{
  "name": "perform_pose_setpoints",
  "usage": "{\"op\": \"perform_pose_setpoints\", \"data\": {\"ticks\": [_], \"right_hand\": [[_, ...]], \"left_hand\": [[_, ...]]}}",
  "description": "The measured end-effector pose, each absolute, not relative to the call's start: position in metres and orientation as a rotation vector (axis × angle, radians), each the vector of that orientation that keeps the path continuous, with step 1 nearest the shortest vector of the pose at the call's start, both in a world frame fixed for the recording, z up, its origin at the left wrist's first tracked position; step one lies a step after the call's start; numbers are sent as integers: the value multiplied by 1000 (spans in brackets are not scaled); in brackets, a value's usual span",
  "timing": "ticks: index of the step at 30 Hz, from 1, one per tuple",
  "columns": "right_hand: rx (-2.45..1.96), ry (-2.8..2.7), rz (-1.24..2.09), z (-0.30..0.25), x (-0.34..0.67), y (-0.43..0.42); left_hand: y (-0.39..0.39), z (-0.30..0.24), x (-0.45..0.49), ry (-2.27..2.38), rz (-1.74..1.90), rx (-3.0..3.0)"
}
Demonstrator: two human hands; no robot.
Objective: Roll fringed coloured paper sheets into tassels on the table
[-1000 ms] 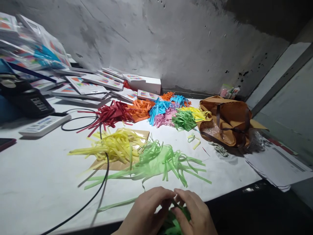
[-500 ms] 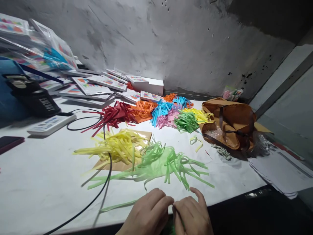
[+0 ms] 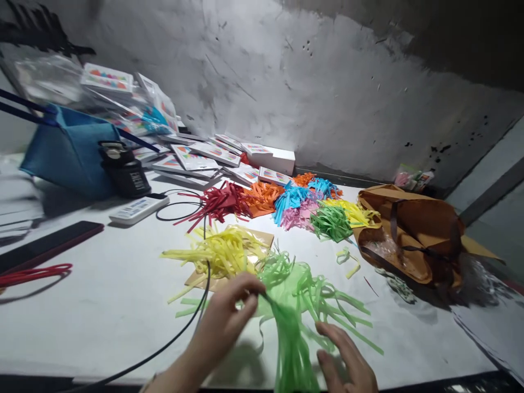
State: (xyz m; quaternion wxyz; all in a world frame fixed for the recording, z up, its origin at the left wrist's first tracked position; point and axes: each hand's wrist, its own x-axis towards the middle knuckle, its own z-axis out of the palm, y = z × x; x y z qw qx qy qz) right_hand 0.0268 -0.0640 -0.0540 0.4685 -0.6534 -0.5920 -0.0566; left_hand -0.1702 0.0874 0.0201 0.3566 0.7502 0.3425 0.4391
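Note:
My left hand pinches the twisted top end of a green paper tassel, whose strips hang down, blurred by motion, toward the table's front edge. To the right of the tassel, my right hand has its fingers apart with nothing in them; its lower part is cut off by the frame. Behind both hands lies a light green fringed paper with its strips spread out. A heap of yellow paper strips rests on brown card beside it. Across the left side of the yellow heap runs a black cable.
Behind are red, orange, blue, pink, green and yellow fringe bundles. A brown bag stands open at right. At left are a blue bag, black bottle, white device and phone. Several flat boxes lie against the wall.
My hands have come apart and up from the front edge. The green tassel now hangs from my left hand; my right hand has let go. The view has turned left.

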Motion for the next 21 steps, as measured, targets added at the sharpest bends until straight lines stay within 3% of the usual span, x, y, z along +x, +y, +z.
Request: {"op": "perform_pose_setpoints", "data": {"ticks": [6,10,15,18,21], "right_hand": [[-1527,-1919,-138,-52,13,-10],[-1650,-2009,-414,-66,1,21],[-1661,-1901,-522,-76,6,36],[-1662,-1902,-531,-79,19,25],[-1630,-1924,-639,-85,38,5]], "left_hand": [[189,35,-206,1401,1486,1718],[175,26,-204,1386,1573,2014],[108,-1,-160,539,655,2656],[108,-10,-148,669,331,2812],[135,-7,-160,958,276,2852]]}}
